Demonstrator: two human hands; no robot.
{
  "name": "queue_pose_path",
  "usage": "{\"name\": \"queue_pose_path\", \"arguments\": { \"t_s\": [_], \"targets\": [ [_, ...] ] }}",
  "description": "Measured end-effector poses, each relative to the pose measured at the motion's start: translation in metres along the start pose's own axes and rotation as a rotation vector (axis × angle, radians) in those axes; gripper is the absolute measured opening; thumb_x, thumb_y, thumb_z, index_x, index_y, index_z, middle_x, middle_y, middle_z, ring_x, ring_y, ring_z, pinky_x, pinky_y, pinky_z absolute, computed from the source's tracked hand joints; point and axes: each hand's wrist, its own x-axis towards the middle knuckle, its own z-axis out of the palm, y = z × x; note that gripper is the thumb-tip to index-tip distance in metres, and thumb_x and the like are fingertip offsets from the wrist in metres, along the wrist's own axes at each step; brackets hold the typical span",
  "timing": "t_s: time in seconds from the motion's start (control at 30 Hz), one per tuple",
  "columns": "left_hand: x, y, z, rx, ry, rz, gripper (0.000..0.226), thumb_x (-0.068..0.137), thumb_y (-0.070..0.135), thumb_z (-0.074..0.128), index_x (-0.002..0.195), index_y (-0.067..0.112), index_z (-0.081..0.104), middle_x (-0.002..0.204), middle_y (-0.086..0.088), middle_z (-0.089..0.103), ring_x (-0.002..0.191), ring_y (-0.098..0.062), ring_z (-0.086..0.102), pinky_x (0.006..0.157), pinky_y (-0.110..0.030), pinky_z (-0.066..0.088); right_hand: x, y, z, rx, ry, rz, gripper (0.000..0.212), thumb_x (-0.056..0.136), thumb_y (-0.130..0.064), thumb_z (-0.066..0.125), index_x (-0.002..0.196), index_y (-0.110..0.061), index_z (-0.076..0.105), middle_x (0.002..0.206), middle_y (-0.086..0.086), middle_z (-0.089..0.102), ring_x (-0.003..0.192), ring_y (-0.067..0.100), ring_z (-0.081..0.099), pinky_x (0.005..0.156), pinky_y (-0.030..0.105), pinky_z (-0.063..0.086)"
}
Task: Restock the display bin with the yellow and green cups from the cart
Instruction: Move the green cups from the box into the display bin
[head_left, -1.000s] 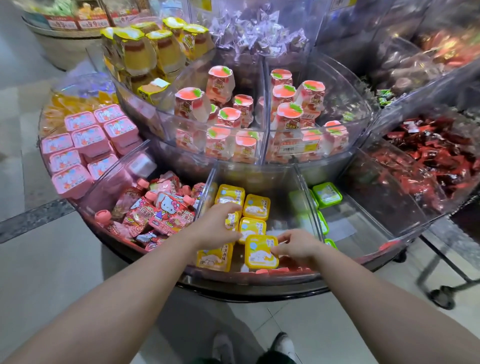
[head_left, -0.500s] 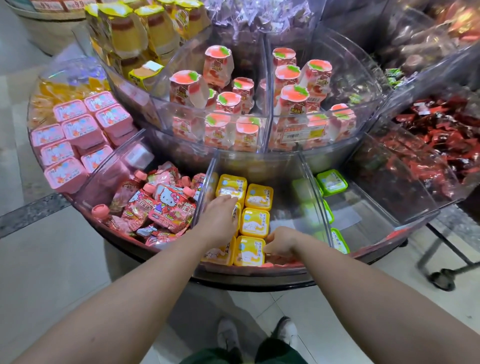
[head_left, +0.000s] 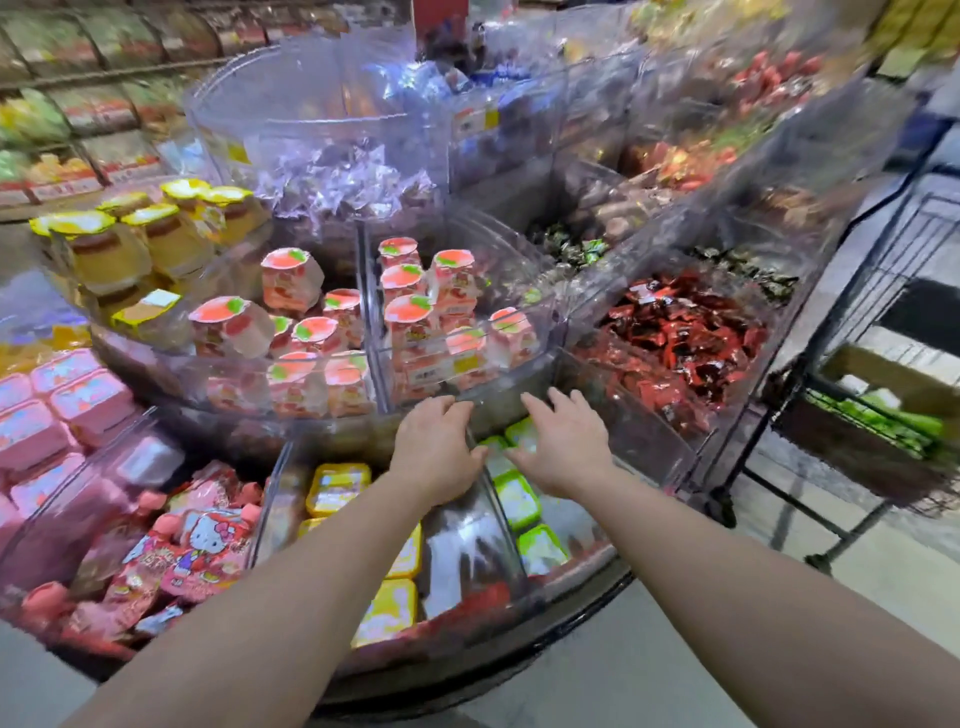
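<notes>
A: Pouches (head_left: 192, 545) in pink fill the leftmost lower compartment; next to the right, yellow cups (head_left: 337, 486) lie in the display bin (head_left: 462, 540), partly under the left forearm.

B: And the hands?

A: Left hand (head_left: 436, 441) hovers palm down over the clear divider, fingers spread, holding nothing; right hand (head_left: 563, 441) sits just beside it, fingers also splayed wide and empty, above the green cups (head_left: 517, 501).

B: Where do those green ones lie?

A: In the compartment right of the yellow ones, in a row toward the front rim; further right, red wrappers (head_left: 685, 338); at the far right, the wire cart (head_left: 878, 415) carries more green packs (head_left: 893, 421), blurred.
</notes>
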Motion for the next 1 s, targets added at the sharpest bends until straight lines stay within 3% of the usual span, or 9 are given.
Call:
{"name": "queue_pose_path", "arguments": {
  "t_s": [0.17, 0.27, 0.53, 0.67, 0.8, 1.0],
  "targets": [
    [0.038, 0.128, 0.024, 0.05, 0.004, 0.109, 0.064, 0.078, 0.049, 0.062, 0.134, 0.021, 0.048, 0.14, -0.009, 0.046, 0.13, -0.027, 0.04, 0.109, -0.037, 0.032, -0.009, 0.123, -0.041, 0.012, 0.039, 0.089, 0.077, 0.085, -0.059, 0.054, 0.15, -0.031, 0.022, 0.158, 0.009, 0.021, 0.146, 0.033, 0.013, 0.119, 0.048, 0.016],
    [0.055, 0.219, 0.04, 0.037, 0.007, 0.19, 0.061, 0.077, 0.049, 0.063, 0.131, 0.022, 0.051, 0.136, -0.008, 0.049, 0.127, -0.029, 0.042, 0.106, -0.037, 0.034, -0.02, 0.208, -0.07, 0.001, 0.098, 0.15, 0.074, 0.084, -0.058, 0.055, 0.147, -0.029, 0.028, 0.152, 0.011, 0.031, 0.142, 0.035, 0.023, 0.116, 0.048, 0.024],
    [0.095, 0.423, 0.082, 0.01, 0.024, 0.393, 0.063, 0.081, 0.05, 0.059, 0.135, 0.023, 0.044, 0.138, -0.009, 0.045, 0.129, -0.03, 0.04, 0.108, -0.039, 0.032, -0.055, 0.396, -0.132, 0.043, 0.203, 0.353, 0.075, 0.078, -0.064, 0.056, 0.143, -0.031, 0.034, 0.144, 0.009, 0.041, 0.135, 0.031, 0.035, 0.108, 0.048, 0.036],
    [0.118, 0.497, 0.1, 0.001, -0.055, 0.463, 0.064, 0.087, 0.046, 0.056, 0.143, 0.025, 0.033, 0.149, -0.009, 0.031, 0.138, -0.029, 0.026, 0.112, -0.039, 0.02, -0.065, 0.47, -0.149, 0.098, 0.237, 0.467, 0.078, 0.082, -0.059, 0.056, 0.148, -0.03, 0.025, 0.148, 0.008, 0.037, 0.137, 0.03, 0.033, 0.109, 0.048, 0.036],
    [0.151, 0.556, 0.127, -0.022, -0.072, 0.54, 0.066, 0.083, 0.045, 0.059, 0.141, 0.025, 0.035, 0.145, -0.008, 0.036, 0.136, -0.028, 0.029, 0.113, -0.041, 0.025, -0.063, 0.533, -0.155, 0.139, 0.253, 0.558, 0.083, 0.083, -0.06, 0.056, 0.15, -0.033, 0.016, 0.155, 0.007, 0.028, 0.143, 0.028, 0.026, 0.113, 0.044, 0.03],
    [0.224, 0.629, 0.178, -0.013, -0.133, 0.59, 0.062, 0.083, 0.043, 0.057, 0.139, 0.026, 0.036, 0.142, -0.008, 0.037, 0.135, -0.028, 0.031, 0.113, -0.04, 0.025, -0.02, 0.625, -0.162, 0.155, 0.256, 0.641, 0.085, 0.08, -0.059, 0.06, 0.149, -0.033, 0.018, 0.152, 0.005, 0.033, 0.139, 0.028, 0.031, 0.11, 0.043, 0.036]
  ]
}}
